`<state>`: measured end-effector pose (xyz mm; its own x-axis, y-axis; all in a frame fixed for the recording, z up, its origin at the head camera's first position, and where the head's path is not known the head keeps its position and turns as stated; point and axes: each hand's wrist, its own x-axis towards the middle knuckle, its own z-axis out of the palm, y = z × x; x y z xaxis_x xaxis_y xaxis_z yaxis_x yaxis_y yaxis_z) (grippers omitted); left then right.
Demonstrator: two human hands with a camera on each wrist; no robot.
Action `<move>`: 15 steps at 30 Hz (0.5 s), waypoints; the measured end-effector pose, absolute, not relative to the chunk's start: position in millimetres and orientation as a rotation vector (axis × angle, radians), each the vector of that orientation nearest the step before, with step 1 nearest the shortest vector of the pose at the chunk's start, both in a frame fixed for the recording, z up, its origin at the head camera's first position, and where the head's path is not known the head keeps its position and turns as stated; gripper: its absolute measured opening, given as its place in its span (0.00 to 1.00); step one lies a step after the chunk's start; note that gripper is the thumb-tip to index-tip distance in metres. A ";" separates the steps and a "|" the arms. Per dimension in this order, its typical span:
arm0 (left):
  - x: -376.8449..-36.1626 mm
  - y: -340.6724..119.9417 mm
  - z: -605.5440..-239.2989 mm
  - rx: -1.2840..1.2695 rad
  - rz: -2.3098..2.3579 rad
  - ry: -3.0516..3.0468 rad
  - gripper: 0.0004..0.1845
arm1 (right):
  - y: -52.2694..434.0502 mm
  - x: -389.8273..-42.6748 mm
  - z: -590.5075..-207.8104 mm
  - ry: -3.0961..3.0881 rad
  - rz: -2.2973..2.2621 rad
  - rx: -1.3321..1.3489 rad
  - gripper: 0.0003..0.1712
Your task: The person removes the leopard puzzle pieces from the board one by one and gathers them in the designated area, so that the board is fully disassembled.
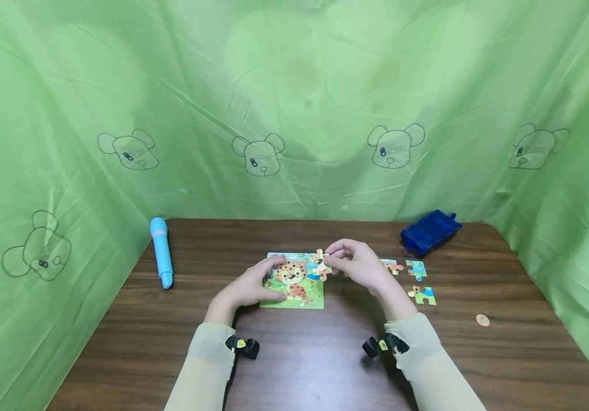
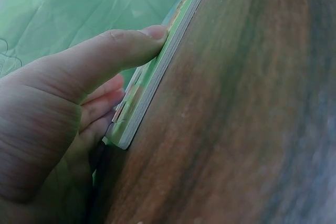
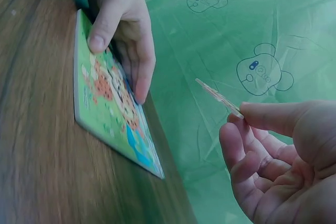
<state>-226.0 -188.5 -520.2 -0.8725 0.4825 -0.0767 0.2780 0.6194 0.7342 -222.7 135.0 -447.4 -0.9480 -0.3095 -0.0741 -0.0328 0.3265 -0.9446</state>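
Note:
On the table lies a jigsaw puzzle board (image 1: 307,303) with a spotted cub on a green ground. My left hand (image 1: 250,285) rests on its left side, thumb near the front edge and fingers farther back, as the right wrist view also shows. Above the board's back right corner, my right hand (image 1: 358,264) pinches a puzzle piece (image 1: 319,262) between thumb and fingers. The right wrist view has this puzzle piece (image 3: 216,95) nearly edge-on, raised off the board. In the left wrist view the left thumb touches the board (image 2: 149,90) close to its edge.
Loose puzzle pieces (image 1: 417,269) lie right of my right hand, one partly behind it. A translucent blue box (image 1: 430,231) stands at the back right, a light round disc (image 1: 482,320) lies nearer. A blue toy microphone (image 1: 162,254) is at the left; green cloth (image 1: 305,194) borders the table.

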 end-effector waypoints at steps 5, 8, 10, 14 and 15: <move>-224.2 -188.8 -520.3 0.601 1.089 2.591 0.53 | 153.7 -216.3 -446.2 2.379 -1.623 -0.343 0.15; -223.8 -188.6 -520.0 0.602 1.087 2.590 0.53 | 167.9 -214.1 -446.2 2.404 -1.612 -0.358 0.15; -223.7 -188.5 -519.9 0.602 1.085 2.588 0.53 | 177.3 -213.0 -445.7 2.413 -1.619 -0.360 0.15; -224.0 -188.7 -520.3 0.603 1.084 2.586 0.53 | 196.1 -210.0 -443.1 2.418 -1.640 -0.344 0.15; -224.3 -188.9 -520.5 0.603 1.082 2.589 0.53 | 200.9 -209.2 -442.0 2.424 -1.636 -0.338 0.15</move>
<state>-224.3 -188.9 -520.5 -0.8768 0.4731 -0.0865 0.2707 0.6341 0.7243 -209.2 200.9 -442.0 -0.9544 -0.2965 -0.0350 -0.0784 0.3621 -0.9288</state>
